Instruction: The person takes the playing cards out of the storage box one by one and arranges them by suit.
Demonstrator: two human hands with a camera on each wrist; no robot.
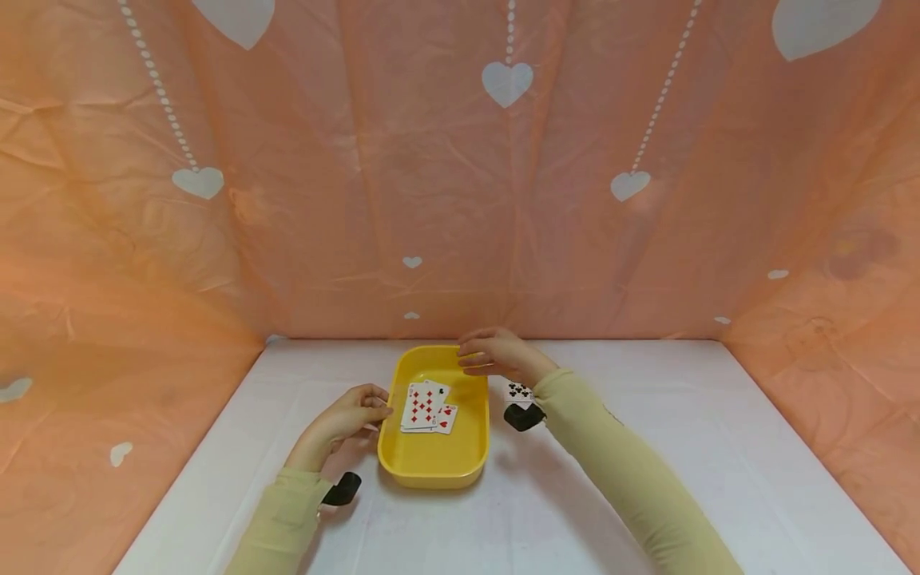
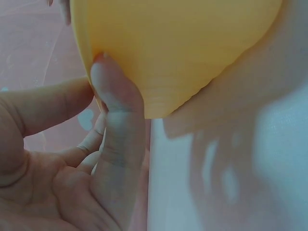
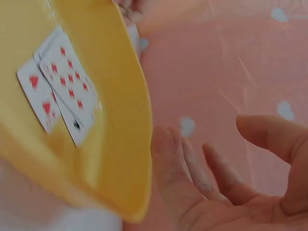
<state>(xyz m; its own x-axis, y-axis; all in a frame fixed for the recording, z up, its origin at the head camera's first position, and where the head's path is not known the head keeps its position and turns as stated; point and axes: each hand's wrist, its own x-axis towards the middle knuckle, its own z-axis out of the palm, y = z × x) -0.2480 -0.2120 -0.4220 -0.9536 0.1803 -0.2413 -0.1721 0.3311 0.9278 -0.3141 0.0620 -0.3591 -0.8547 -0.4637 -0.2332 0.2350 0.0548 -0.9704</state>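
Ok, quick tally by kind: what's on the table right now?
Yellow tray: 1
Playing cards in the tray: 3 visible
Playing cards on the table beside the tray: 1 visible, partly hidden by the right sleeve
Total: 5

Tray point(image 1: 402, 467) sits mid-table, left hand point(image 1: 350, 417) at its wall. Right hand point(image 1: 496, 354) hangs over the far rim. Bare table point(image 1: 647, 383) either side.
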